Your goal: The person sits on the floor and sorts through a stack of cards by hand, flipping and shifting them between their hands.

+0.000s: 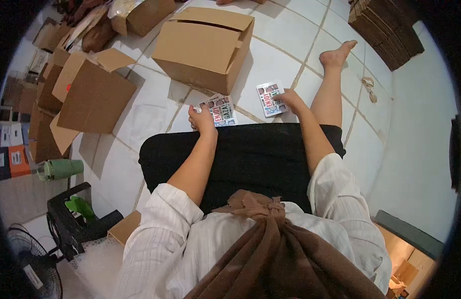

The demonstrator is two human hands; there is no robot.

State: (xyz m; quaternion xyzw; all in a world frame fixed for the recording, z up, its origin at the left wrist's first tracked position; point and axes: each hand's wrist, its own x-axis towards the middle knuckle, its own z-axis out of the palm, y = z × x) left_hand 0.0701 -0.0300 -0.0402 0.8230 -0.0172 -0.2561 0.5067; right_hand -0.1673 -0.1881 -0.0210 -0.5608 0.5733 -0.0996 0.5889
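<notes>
My left hand (202, 119) is closed around the left side of several printed cards (222, 111), which lie slightly fanned near the front of the large box. Red, green and blue lettering on them reads "ENJOY" and "GAZA!". Farther right, my right hand (292, 102) grips the right edge of a neater stack of the same cards (269, 99), its thumb on top. Both sets are close to the white tiled floor, just beyond the black cloth (250, 159) over my lap. The fingers under the cards are hidden.
A large cardboard box (198, 50) stands just ahead, flaps folded over. An open box (96, 94) is to the left, near a clear plastic sheet (147, 122) and a green tumbler (63, 169). Flattened cardboard (385, 32) is stacked far right. A black fan (33, 264) stands lower left.
</notes>
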